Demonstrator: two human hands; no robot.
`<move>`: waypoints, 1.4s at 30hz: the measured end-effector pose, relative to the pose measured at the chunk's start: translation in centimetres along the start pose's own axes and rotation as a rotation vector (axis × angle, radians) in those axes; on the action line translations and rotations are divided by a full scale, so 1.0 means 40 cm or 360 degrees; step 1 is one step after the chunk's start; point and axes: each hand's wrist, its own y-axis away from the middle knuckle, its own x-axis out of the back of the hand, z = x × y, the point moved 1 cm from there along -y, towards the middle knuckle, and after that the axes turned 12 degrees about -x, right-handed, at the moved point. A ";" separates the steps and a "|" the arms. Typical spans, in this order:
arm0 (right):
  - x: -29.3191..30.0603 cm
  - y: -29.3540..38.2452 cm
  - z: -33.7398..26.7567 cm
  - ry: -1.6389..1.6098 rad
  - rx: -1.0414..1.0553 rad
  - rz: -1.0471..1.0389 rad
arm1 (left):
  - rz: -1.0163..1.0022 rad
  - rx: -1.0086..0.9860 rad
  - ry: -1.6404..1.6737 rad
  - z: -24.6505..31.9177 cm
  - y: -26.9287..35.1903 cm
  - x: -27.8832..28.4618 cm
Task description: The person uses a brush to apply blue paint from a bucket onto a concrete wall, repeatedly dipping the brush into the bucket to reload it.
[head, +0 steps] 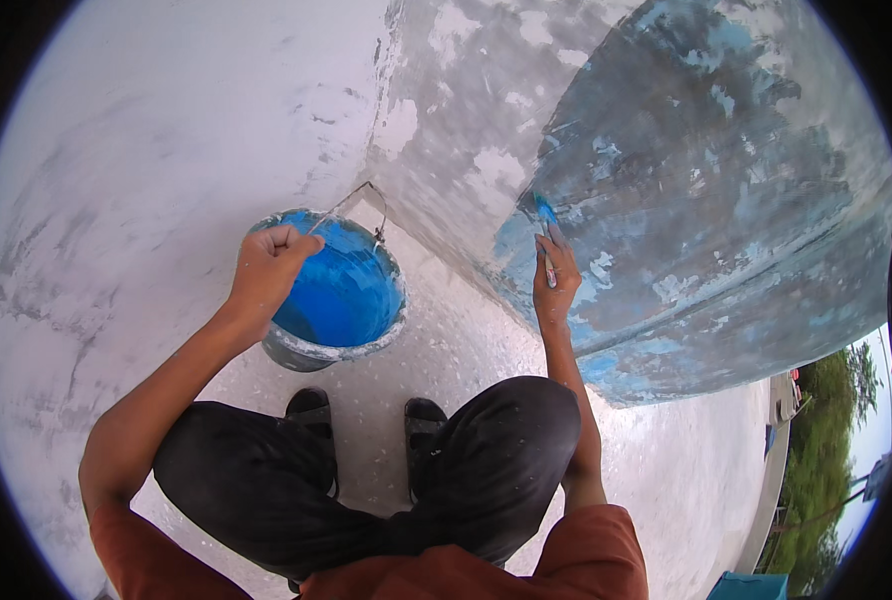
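Note:
My left hand is closed on the thin wire handle of a bucket, at the bucket's upper left rim. Bright blue paint coats the inside of the bucket and lies within it. In my right hand is a small paintbrush, its blue-coated bristles pointing up the picture. The bristles are at the patchy grey-blue wall, near the curved edge where the darker area meets the paler grey; whether they touch it I cannot tell.
A whitish wall with grey smears stands at the left and meets the grey wall in a corner. Below is a speckled pale floor with my sandalled feet on it. At the lower right are a teal object, a low ledge and trees.

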 end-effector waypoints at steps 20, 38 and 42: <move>-0.090 0.110 0.182 -0.0214 -0.0697 -0.0482 | -0.0009 -0.0013 -0.0029 -0.011 -0.011 -0.006; -0.196 0.387 0.289 0.0313 -0.0478 -0.0821 | -0.0007 -0.0084 -0.0007 -0.006 -0.018 -0.015; -0.220 0.343 0.260 0.0125 -0.0617 -0.0788 | 0.0028 -0.0040 -0.0026 -0.015 -0.014 -0.005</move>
